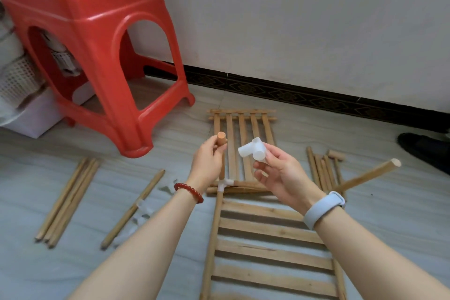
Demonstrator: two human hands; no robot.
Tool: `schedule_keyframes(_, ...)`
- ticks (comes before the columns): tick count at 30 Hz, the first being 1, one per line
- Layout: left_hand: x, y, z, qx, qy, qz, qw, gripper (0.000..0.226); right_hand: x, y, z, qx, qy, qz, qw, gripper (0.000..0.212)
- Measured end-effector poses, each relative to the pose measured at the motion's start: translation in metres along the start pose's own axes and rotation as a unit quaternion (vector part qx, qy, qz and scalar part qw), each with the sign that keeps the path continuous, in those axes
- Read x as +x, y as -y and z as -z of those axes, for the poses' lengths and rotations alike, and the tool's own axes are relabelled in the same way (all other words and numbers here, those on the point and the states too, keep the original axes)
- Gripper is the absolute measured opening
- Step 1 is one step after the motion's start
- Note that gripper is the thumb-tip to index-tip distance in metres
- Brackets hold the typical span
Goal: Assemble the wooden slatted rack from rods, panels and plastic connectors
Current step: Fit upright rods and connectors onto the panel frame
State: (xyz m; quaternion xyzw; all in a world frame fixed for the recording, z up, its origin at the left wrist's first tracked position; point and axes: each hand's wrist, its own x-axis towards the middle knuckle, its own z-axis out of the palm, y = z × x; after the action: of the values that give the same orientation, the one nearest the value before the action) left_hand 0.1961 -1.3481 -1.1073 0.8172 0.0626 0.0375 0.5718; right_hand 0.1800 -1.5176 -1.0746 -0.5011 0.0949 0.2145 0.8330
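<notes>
Grey tiled floor (365, 214) underfoot, with a pale wall (292, 19) and dark patterned skirting (292, 96) behind. Red plastic stool (92, 39) standing at upper left, white baskets (17, 80) tucked beside and behind it. Near slatted panel (272, 248) lying flat between the forearms, its slats running crosswise. Far slatted panel (243, 143) lying beyond it toward the wall, slats running lengthwise, joined to the near one at a white corner connector (225, 184) on the floor. Upright rod (221, 143) rising from that connector, gripped just under its top by the left hand (207, 161), fingers curled round it. Another rod (367, 175) slanting up at right, its lower end hidden behind the right wrist. Bundle of long rods (68, 202) lying well to the left; single rod (132, 209) nearer, with clear plastic bits (143, 212) beside it. Short rods (321, 170) and a small wooden mallet (336, 156) grouped at right. Dark shoe (423, 148) at the far right edge. Right hand (280, 173) raised just beside the upright rod's top, pinching a white three-way connector (253, 148) between thumb and fingertips, not touching the rod. Red bead bracelet (188, 192) on the left wrist, pale band (323, 209) on the right.
</notes>
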Motion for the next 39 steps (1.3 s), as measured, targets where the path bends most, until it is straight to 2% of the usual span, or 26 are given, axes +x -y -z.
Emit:
schedule_keyframes(3, -0.026, 0.0, 0.006, 0.038, 0.003, -0.091, 0.995, 0.013, -0.008, 0.005, -0.006, -0.014, -0.008, 0.01, 1.0, 0.021)
schedule_keyframes(5, -0.043, 0.004, 0.013, 0.048, 0.027, -0.115, 0.992, 0.017, -0.012, 0.006, -0.012, -0.003, -0.023, 0.003, 1.0, 0.021)
schedule_keyframes(8, -0.06, 0.019, 0.022, 0.062, 0.048, -0.081, 0.994, 0.014, -0.019, 0.002, -0.025, 0.015, -0.013, -0.022, 1.0, 0.02)
schedule_keyframes(11, -0.069, 0.032, 0.023, 0.087, 0.037, -0.067, 0.993, 0.015, -0.022, -0.007, -0.038, 0.018, 0.031, -0.044, 0.998, 0.017)
schedule_keyframes(15, -0.072, 0.043, 0.024, 0.114, 0.018, -0.066, 0.991, 0.013, -0.021, -0.012, -0.043, 0.003, 0.072, -0.053, 0.996, 0.026)
schedule_keyframes(22, -0.069, 0.048, 0.018, 0.11, 0.02, -0.071, 0.991, 0.011, -0.013, -0.012, -0.035, -0.108, 0.033, -0.02, 0.993, 0.024)
schedule_keyframes(25, -0.068, 0.048, 0.013, 0.117, 0.01, -0.076, 0.99, 0.015, -0.01, -0.014, -0.035, -0.12, 0.032, -0.023, 0.992, 0.028)
schedule_keyframes(32, -0.066, 0.05, 0.009, 0.102, -0.001, -0.08, 0.992, 0.017, -0.008, -0.011, -0.028, -0.003, 0.048, -0.069, 0.996, 0.028)
schedule_keyframes(35, -0.065, 0.052, 0.012, 0.105, 0.014, -0.071, 0.992, 0.015, -0.008, -0.012, -0.023, -0.06, 0.027, -0.069, 0.995, 0.04)
schedule_keyframes(39, -0.07, 0.05, 0.013, 0.111, 0.015, -0.064, 0.992, 0.014, -0.007, -0.017, -0.028, -0.167, 0.018, -0.027, 0.985, 0.029)
